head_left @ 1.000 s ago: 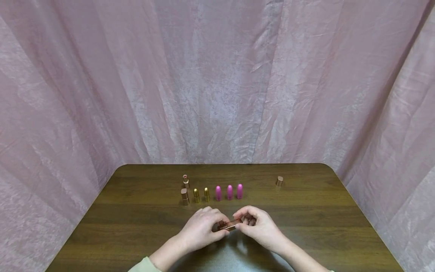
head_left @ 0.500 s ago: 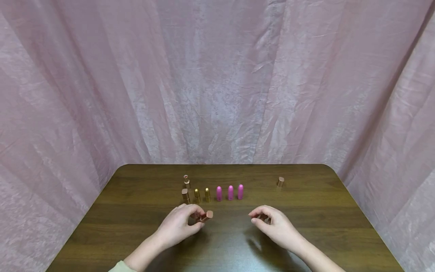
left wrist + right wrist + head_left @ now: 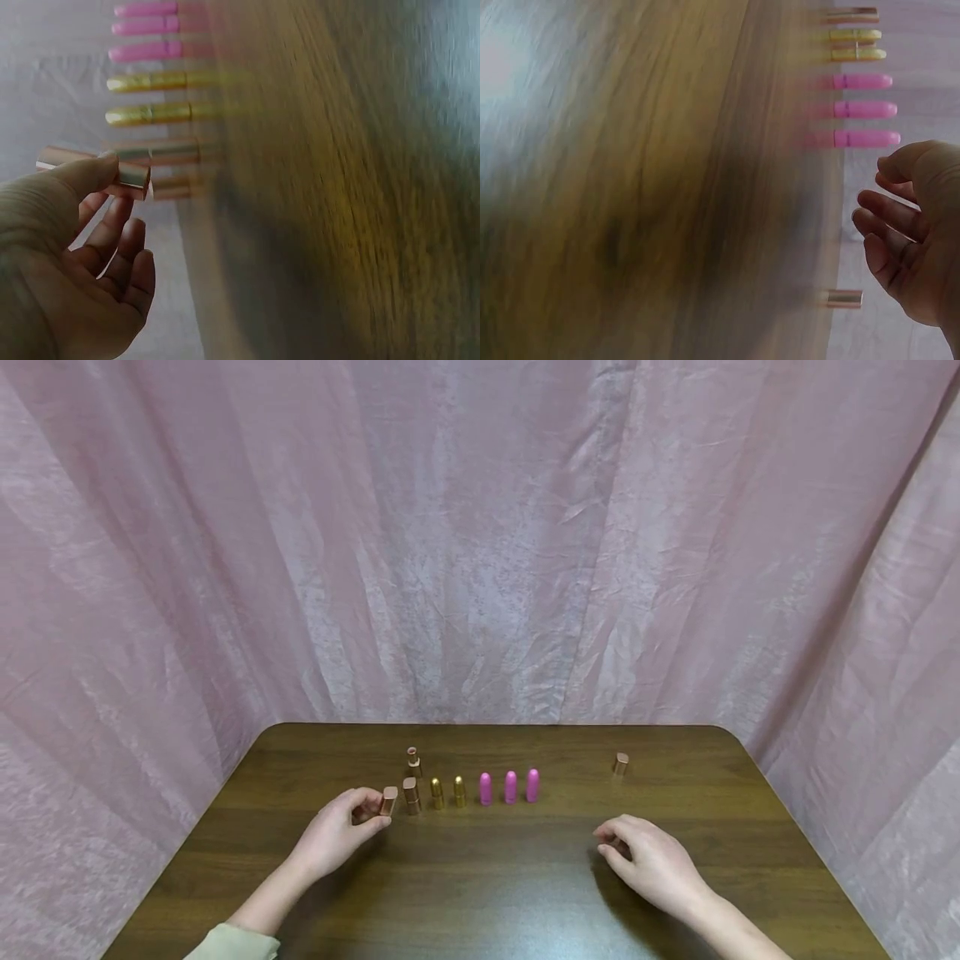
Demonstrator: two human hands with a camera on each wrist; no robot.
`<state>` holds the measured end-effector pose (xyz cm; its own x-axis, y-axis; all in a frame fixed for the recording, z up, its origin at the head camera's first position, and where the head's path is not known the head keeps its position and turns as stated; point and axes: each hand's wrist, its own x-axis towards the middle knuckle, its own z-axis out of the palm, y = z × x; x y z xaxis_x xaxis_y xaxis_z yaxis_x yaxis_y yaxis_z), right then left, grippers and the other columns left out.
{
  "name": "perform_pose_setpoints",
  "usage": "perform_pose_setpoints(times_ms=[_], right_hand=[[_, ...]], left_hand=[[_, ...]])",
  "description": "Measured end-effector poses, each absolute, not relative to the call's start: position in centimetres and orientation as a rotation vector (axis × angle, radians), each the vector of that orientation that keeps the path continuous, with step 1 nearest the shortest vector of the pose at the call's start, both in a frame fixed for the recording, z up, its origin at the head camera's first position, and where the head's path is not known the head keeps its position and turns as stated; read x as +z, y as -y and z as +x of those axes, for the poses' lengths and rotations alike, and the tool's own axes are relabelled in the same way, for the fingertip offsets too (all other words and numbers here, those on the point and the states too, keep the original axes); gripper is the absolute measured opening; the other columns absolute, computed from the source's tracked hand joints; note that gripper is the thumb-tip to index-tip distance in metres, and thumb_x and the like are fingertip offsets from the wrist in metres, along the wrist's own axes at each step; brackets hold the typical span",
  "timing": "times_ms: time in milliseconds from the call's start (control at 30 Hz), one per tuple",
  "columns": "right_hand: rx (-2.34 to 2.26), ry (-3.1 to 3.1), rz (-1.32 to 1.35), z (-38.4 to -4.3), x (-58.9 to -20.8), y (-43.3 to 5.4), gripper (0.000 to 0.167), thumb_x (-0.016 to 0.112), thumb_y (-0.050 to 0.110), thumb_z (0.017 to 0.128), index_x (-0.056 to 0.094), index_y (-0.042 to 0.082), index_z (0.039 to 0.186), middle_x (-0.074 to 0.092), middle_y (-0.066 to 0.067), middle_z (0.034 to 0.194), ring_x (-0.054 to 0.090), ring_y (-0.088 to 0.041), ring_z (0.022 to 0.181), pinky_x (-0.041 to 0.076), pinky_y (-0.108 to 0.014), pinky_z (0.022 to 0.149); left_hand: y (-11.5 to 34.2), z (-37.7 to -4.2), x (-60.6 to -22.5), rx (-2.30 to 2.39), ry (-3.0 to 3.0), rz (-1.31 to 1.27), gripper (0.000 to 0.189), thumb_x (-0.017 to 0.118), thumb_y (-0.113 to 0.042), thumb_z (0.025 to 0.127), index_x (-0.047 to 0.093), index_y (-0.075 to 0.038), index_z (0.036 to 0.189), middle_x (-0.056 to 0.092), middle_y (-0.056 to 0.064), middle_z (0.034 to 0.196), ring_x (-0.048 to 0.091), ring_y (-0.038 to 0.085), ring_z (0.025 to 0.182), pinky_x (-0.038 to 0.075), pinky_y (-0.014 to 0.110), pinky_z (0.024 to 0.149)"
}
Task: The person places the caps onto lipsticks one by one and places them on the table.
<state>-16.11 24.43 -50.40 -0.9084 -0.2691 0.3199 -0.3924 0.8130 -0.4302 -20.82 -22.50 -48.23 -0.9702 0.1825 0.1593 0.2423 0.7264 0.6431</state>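
Between thumb and fingers, my left hand [image 3: 330, 837] pinches a rose-gold lipstick tube [image 3: 388, 802], slightly tilted, just left of a standing rose-gold lipstick [image 3: 412, 796]. The left wrist view shows the thumb pressing along the side of this held lipstick [image 3: 132, 178]. Behind the standing one is an uncapped rose-gold lipstick base [image 3: 414, 763]. My right hand [image 3: 656, 864] hovers over the right part of the table, fingers loosely bent and holding nothing. Farther back on that side stands a rose-gold lipstick cap [image 3: 621, 764].
Rightward along the row stand two gold bullet-shaped lipsticks [image 3: 460, 792] and three pink ones [image 3: 511, 787], all upright. The brown wooden table [image 3: 495, 893] ends at the back against a pink curtain [image 3: 480, 543].
The two hands were together on the rose-gold lipstick at the front, then parted. My left hand has carried it left and back to the row's end; the empty right hand has moved right.
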Motion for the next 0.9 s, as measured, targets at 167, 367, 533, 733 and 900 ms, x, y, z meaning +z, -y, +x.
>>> perform_pose_setpoints(times_ms=[167,367,533,733,900], right_hand=[[0.69,2.791,0.456,-16.2,-50.6,-25.0,0.016,0.08,0.018,0.089,0.074,0.026,0.101,0.065,0.021,0.096,0.06,-0.003,0.08,0.049,-0.027,0.068],[0.679,2.8,0.453,-16.2,-50.8,-25.1,0.016,0.08,0.019,0.088,0.075,0.026,0.102,0.065,0.02,0.096,0.059,-0.001,0.08,0.05,-0.027,0.068],[0.683,2.794,0.456,-16.3,-50.8,-25.1,0.016,0.08,0.018,0.088,0.075,0.025,0.102,0.066,0.019,0.096,0.059,0.0,0.08,0.051,-0.028,0.069],[0.685,2.799,0.452,-16.2,-51.0,-25.1,0.016,0.08,0.018,0.088,0.075,0.025,0.101,0.066,0.019,0.096,0.058,-0.001,0.08,0.05,-0.027,0.068],[0.683,2.797,0.46,-16.2,-51.3,-25.0,0.016,0.08,0.019,0.088,0.074,0.025,0.101,0.064,0.02,0.094,0.055,0.001,0.078,0.048,-0.026,0.067]], left_hand=[[23.3,-22.2,-49.0,-1.07,2.865,-0.304,0.018,0.079,-0.023,0.092,0.069,-0.014,0.104,0.067,-0.006,0.095,0.062,0.012,0.09,0.051,0.038,0.081],[23.3,-23.6,-49.9,-1.027,2.902,-0.262,0.015,0.078,-0.02,0.091,0.068,-0.013,0.099,0.066,-0.005,0.091,0.059,0.013,0.085,0.049,0.036,0.078],[23.4,-24.2,-50.6,-1.019,2.899,-0.257,0.015,0.079,-0.016,0.09,0.067,-0.011,0.097,0.064,-0.002,0.087,0.057,0.015,0.082,0.048,0.036,0.075],[23.6,-24.6,-51.3,-1.02,2.882,-0.278,0.014,0.078,-0.015,0.091,0.067,-0.01,0.098,0.064,-0.003,0.088,0.056,0.015,0.083,0.047,0.036,0.076],[23.7,-24.8,-51.7,-1.03,2.868,-0.286,0.013,0.077,-0.014,0.091,0.067,-0.01,0.099,0.065,-0.003,0.089,0.057,0.015,0.084,0.047,0.036,0.077]])
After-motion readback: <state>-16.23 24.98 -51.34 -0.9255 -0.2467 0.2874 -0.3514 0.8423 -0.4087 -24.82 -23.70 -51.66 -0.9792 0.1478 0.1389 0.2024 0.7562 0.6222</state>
